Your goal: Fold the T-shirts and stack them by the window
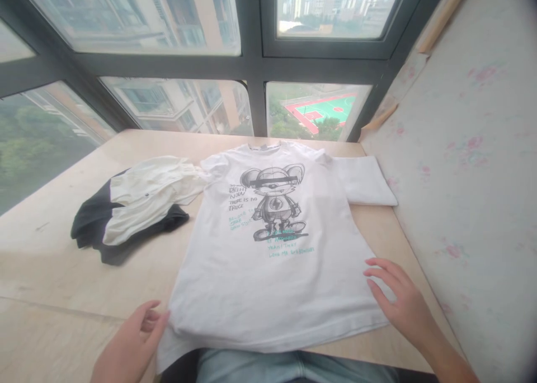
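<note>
A white T-shirt (pixel 251 293) with a cartoon print and lettering lies spread flat, its collar toward the window and its hem toward me. At its lower left corner is my left hand (pixel 132 341), fingers curled, thumb at the cloth's edge; whether it grips the fabric cannot be made out. My right hand (pixel 398 299) is over the shirt's lower right edge with its fingers apart, holding nothing.
A crumpled black and white garment (pixel 138 204) lies left of the shirt on the pale wooden surface (pixel 54 260). A folded white cloth (pixel 364 179) sits partly under the right sleeve. Windows border the back, a floral wall (pixel 474 204) the right.
</note>
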The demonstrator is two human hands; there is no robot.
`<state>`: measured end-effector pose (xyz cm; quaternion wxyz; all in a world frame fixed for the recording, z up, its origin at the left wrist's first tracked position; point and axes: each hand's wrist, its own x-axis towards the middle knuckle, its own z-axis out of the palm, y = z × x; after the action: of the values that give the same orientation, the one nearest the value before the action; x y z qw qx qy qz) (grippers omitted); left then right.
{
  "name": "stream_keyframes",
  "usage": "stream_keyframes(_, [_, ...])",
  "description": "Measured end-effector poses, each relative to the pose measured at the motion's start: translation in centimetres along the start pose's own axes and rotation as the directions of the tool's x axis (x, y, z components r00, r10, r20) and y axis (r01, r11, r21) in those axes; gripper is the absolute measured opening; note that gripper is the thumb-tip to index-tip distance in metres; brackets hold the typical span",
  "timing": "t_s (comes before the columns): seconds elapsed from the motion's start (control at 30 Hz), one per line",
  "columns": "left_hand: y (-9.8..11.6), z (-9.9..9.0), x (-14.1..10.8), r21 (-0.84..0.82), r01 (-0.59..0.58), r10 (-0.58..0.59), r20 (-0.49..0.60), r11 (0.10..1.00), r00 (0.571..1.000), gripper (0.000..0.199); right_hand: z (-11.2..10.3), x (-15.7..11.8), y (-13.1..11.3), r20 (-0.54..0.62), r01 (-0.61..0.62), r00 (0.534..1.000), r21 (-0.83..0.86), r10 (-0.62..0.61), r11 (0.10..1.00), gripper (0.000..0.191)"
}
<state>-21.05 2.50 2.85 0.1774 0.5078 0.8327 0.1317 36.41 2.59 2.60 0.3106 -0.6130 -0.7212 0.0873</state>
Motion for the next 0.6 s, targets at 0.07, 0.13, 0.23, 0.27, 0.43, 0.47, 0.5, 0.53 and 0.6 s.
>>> stream_keyframes(0.07, [3.2, 0.2, 1.9, -0.08, -0.073, 0.074, 0.009, 0.994, 0.997, 0.054, 2.3, 3.9, -3.4, 0.01, 0.135, 0.99, 0.181, -0.139, 0.974, 0.017])
stream_keyframes(0.13, [6.2, 0.8, 4.1, -0.133, -0.16, 0.157, -0.028, 0.978, 0.987, 0.053, 4.9, 7.5, -6.3, 0.039, 0.219, 0.969, 0.335, -0.246, 0.916, 0.018])
stream_keyframes(0.23, [9.8, 2.0, 8.0, -0.154, -0.261, 0.246, -0.108, 0.953, 0.963, 0.052, 9.1, 11.6, -8.9, 0.04, 0.244, 0.955, 0.466, -0.295, 0.85, 0.014])
stream_keyframes(0.27, [10.7, 2.4, 9.4, -0.158, -0.275, 0.257, -0.126, 0.949, 0.958, 0.052, 10.5, 12.6, -9.3, 0.044, 0.23, 0.957, 0.482, -0.286, 0.845, 0.015])
stream_keyframes(0.43, [13.8, 3.6, 17.5, -0.197, -0.23, 0.206, -0.138, 0.953, 0.969, 0.05, 14.9, 14.7, -9.1, 0.117, 0.146, 0.971, 0.397, -0.208, 0.906, 0.022])
stream_keyframes(0.47, [14.4, 3.7, 19.2, -0.211, -0.219, 0.194, -0.132, 0.953, 0.972, 0.05, 15.2, 14.7, -9.0, 0.128, 0.14, 0.971, 0.379, -0.202, 0.915, 0.022])
stream_keyframes(0.5, [15.0, 3.7, 20.9, -0.228, -0.213, 0.187, -0.129, 0.95, 0.974, 0.049, 15.5, 14.6, -8.8, 0.137, 0.135, 0.971, 0.37, -0.198, 0.919, 0.022])
stream_keyframes(0.53, [15.7, 3.7, 22.4, -0.246, -0.21, 0.183, -0.128, 0.946, 0.975, 0.048, 15.6, 14.6, -8.7, 0.145, 0.129, 0.97, 0.368, -0.194, 0.921, 0.022])
stream_keyframes(0.6, [16.8, 3.6, 25.2, -0.279, -0.213, 0.18, -0.142, 0.936, 0.973, 0.046, 15.7, 14.4, -8.6, 0.15, 0.121, 0.971, 0.37, -0.188, 0.921, 0.022])
